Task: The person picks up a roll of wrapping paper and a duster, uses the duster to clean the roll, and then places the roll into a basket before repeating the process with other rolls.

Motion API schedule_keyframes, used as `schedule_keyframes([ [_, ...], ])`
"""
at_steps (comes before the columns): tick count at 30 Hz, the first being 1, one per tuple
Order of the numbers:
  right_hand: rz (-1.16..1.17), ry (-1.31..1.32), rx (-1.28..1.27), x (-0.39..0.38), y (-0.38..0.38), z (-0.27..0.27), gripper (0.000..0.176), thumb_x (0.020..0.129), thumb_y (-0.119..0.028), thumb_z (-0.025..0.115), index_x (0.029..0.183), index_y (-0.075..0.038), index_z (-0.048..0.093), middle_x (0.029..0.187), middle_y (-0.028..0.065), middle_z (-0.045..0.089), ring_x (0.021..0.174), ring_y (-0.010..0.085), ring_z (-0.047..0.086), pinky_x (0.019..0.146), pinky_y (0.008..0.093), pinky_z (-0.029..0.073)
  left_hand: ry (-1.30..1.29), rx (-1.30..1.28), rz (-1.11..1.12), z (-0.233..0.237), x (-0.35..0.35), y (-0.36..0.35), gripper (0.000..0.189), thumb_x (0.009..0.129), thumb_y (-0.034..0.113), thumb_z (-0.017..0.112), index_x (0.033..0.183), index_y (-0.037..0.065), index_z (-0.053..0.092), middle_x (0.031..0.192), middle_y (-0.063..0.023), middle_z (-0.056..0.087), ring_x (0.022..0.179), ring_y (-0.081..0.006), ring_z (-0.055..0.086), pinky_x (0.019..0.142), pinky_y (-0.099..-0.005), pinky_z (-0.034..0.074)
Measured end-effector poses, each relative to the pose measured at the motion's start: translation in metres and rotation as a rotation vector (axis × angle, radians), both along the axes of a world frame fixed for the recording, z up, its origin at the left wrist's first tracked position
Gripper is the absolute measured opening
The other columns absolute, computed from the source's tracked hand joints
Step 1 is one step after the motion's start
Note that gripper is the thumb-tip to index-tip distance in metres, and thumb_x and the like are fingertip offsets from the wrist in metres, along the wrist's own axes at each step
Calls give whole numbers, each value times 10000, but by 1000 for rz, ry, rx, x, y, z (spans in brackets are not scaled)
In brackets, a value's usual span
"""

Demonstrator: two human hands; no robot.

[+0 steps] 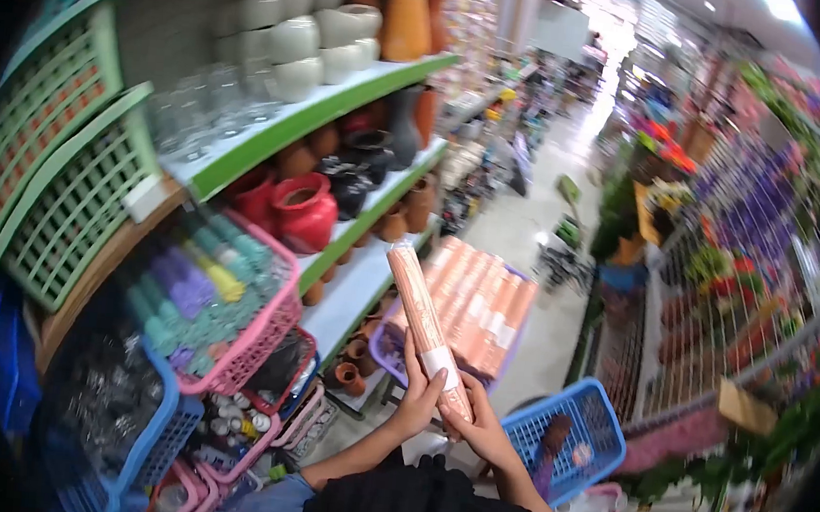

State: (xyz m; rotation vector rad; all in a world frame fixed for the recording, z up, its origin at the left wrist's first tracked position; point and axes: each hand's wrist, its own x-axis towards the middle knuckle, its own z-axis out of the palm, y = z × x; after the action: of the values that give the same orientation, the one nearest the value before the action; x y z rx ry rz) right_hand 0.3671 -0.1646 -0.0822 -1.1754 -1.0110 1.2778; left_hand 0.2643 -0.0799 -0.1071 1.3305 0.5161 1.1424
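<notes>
A long peach-coloured wrapped bundle (422, 317) with a white label band is held up at a tilt in front of me. My left hand (419, 392) wraps round it near the label. Round its lower end, my right hand (479, 423) is closed too. Just behind the bundle, several similar peach bundles (483, 305) lie side by side in a purple basket (385, 358).
Shelves with a green edge (295, 130) hold white pots, glasses and a red vase (304, 211) at left. A pink basket (264, 341) of coloured bundles stands below. A blue basket (607, 445) is at right, near artificial flowers (761, 202). An aisle (551, 180) runs ahead.
</notes>
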Motion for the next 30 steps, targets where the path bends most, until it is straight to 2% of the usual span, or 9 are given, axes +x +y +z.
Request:
schedule_keyframes([
  [2, 126, -34, 28, -13, 26, 16, 563, 867, -160, 571, 1323, -32, 267, 1018, 75, 485, 759, 85, 487, 609, 207, 408, 16, 49, 114, 12, -26, 16, 760, 888, 12, 429, 1394, 74, -134, 1443, -137, 47, 1304, -223, 159, 1052, -337, 178],
  [4, 229, -17, 81, -29, 50, 21, 535, 878, -136, 539, 1327, -48, 262, 890, 51, 492, 602, 68, 460, 493, 199, 378, -38, 36, 140, 14, -53, 28, 769, 885, 6, 429, 1393, 76, -144, 1444, -140, 31, 1309, -222, 142, 1056, -343, 165],
  [5, 278, -28, 61, -37, 60, 31, 514, 878, -159, 549, 1306, -16, 304, 1028, 60, 480, 792, 76, 487, 621, 201, 408, 11, 75, 226, 16, -66, 34, 780, 881, -5, 427, 1390, 79, -158, 1429, -153, 102, 1285, -222, 219, 1038, -340, 219],
  [9, 492, 106, 47, -71, 106, 39, 511, 882, -177, 542, 1306, -20, 303, 948, 53, 507, 714, 79, 500, 588, 201, 417, 239, 170, 355, 49, -129, 47, 779, 889, 24, 440, 1388, 74, -156, 1346, -166, 291, 1075, -198, 460, 879, -318, 404],
  [13, 562, 35, 67, -103, 151, 50, 522, 895, -219, 534, 1292, 16, 290, 951, 81, 511, 830, 104, 500, 699, 222, 422, 595, 111, 554, 92, -195, 56, 606, 883, 143, 512, 1371, -12, 187, 1059, -179, 535, 867, -224, 561, 735, -300, 449],
  [16, 628, -53, 167, -125, 185, 61, 526, 897, -221, 526, 1305, -12, 269, 918, 89, 516, 779, 107, 514, 679, 228, 426, 1119, 533, 933, 109, -235, 73, 442, 866, 217, 513, 1231, -21, 435, 1087, -174, 529, 973, -325, 501, 851, -384, 404],
  [20, 653, -288, 336, -151, 233, 75, 535, 852, -164, 538, 1289, -10, 271, 959, 136, 545, 772, 158, 565, 674, 285, 465, 1451, 520, 1086, 108, -268, 85, 454, 871, 284, 494, 1218, -7, 468, 1295, -178, 415, 1244, -341, 320, 1013, -462, 246],
  [24, 579, -587, 613, -190, 288, 75, 571, 828, -244, 534, 1232, 75, 288, 886, 282, 582, 778, 337, 619, 695, 378, 472, 1497, 416, 1011, 92, -280, 91, 544, 865, 373, 483, 1261, 5, 425, 1366, -168, 344, 1305, -330, 243, 1058, -498, 145],
  [30, 762, -920, 476, -244, 338, 85, 570, 828, -315, 485, 1156, 126, 331, 803, 274, 605, 786, 402, 600, 715, 439, 461, 1496, 397, 1028, 90, -279, 90, 558, 858, 392, 489, 1265, 15, 422, 1373, -159, 339, 1297, -316, 272, 1060, -494, 144],
])
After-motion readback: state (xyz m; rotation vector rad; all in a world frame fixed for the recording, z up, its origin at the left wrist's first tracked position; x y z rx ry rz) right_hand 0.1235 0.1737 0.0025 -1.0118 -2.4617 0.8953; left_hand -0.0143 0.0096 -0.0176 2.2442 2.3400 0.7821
